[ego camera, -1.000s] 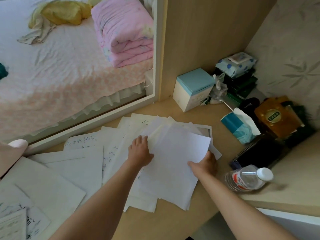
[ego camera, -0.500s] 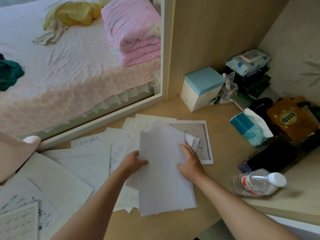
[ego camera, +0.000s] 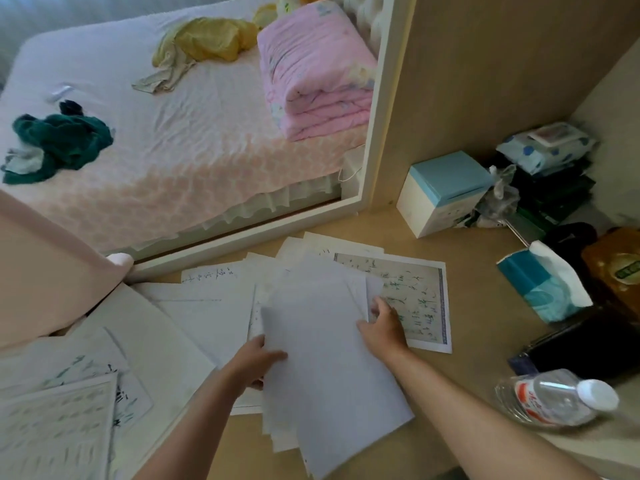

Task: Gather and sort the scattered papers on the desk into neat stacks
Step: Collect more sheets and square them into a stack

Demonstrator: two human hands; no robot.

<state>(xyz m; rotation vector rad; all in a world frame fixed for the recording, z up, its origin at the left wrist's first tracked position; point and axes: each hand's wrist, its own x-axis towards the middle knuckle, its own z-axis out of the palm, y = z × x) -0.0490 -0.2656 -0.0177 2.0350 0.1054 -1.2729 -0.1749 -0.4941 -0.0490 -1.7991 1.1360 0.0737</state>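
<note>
Partial | left hand [ego camera: 258, 363] grips stack [ego camera: 329, 358]; right hand [ego camera: 384, 329] apparently pinches its edge | other sheets [ego camera: 145, 341] lie scattered on table [ego camera: 485, 306]

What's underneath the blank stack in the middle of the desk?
Under the blank stack, more white sheets stick out at its edges, and a bordered calligraphy sheet at right. Their covered parts are hidden.

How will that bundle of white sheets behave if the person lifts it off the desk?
Probably floppy: the bundle of white sheets is thin paper, held only at its side edges by the left hand and right hand. Its lower edges are fanned unevenly, so sheets may slip apart. It should be light.
</note>
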